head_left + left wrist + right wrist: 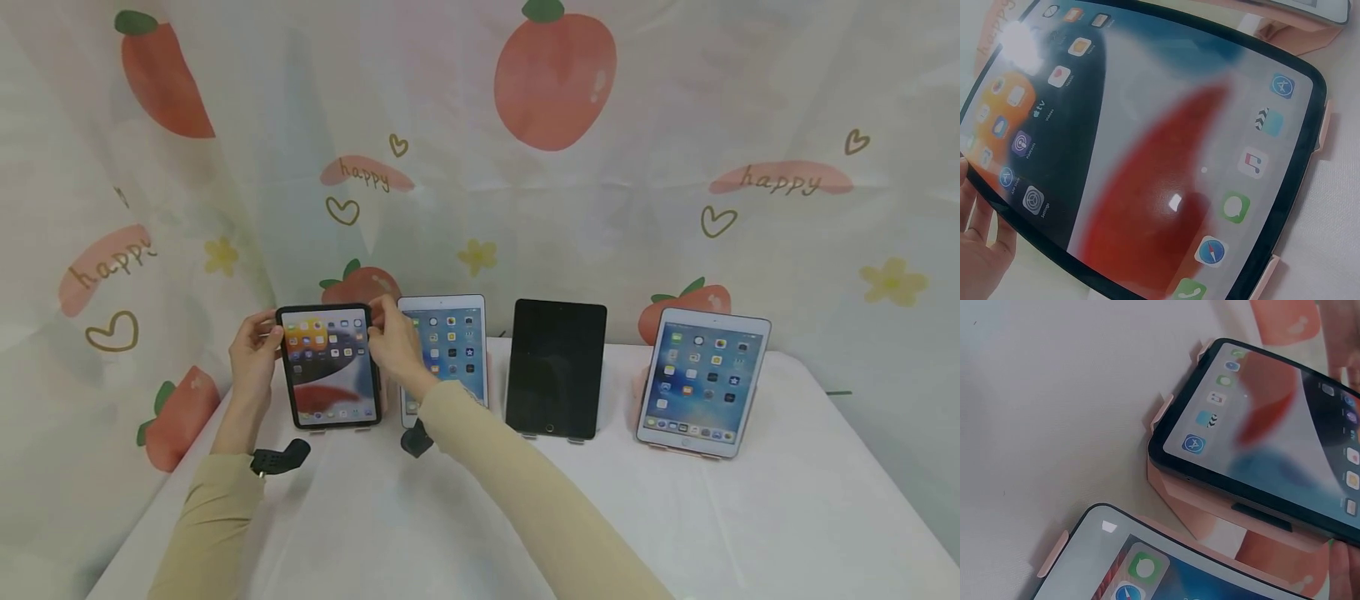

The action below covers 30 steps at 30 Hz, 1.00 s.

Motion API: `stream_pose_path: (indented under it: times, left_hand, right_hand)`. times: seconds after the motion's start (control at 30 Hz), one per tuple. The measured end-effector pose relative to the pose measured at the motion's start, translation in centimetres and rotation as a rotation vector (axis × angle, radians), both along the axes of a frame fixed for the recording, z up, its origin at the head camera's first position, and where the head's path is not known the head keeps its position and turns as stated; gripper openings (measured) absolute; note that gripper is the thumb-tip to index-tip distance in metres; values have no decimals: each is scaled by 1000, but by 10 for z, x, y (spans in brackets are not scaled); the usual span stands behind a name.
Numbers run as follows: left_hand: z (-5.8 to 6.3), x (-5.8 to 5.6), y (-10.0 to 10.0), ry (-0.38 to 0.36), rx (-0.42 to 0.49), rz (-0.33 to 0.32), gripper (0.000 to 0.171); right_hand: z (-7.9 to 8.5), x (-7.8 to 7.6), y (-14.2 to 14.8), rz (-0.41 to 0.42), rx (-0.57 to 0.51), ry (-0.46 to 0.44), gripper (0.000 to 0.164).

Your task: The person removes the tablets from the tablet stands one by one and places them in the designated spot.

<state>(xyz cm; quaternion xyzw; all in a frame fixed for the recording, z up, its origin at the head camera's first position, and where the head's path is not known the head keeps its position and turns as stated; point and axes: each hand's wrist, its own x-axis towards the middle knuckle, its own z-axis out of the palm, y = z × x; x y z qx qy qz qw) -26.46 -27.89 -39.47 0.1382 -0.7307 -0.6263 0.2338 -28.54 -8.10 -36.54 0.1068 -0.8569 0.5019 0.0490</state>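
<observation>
A black-framed tablet (330, 367) with a lit home screen leans on a pink stand (1179, 509) at the left of the row. At its upper left edge, my left hand (253, 354) grips it, thumb near the front rim and fingers partly behind. My right hand (397, 343) holds the opposite edge near the upper right corner, and its fingertips are partly hidden. The tablet's lower edge is at the stand's two small lips. Just behind my right wrist stands a white tablet (453, 337), lit and partly covered by that hand.
Farther right, a black tablet with a dark screen (556, 367) and another lit white tablet (701, 383) lean on stands. A white cloth (480, 533) covers the table. A fruit-print curtain (450, 92) hangs behind and to the left.
</observation>
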Motion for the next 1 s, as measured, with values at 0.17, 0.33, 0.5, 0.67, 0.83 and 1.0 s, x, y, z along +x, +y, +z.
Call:
stream_pose_path:
  times: [0.17,0.33,0.5,0.67,0.83,1.0]
  left_hand:
    - [3,3,1,17,18,-16,27]
    - [6,6,3,32,59,-26,26]
    - [10,10,4,34,84,-26,25]
    - [16,14,4,13,63,-38,26]
    - [20,18,5,17,84,-54,25]
    - [25,26,6,15,86,-61,23]
  right_hand:
    - [0,2,2,7,-8,12,30]
    - [-1,2,5,27,-12,34,30]
    - [1,4,7,47,-21,55,30]
    - [6,8,10,56,-12,70,31]
    - [10,13,14,64,-13,75,30]
    - [10,19,17,84,-26,84,29]
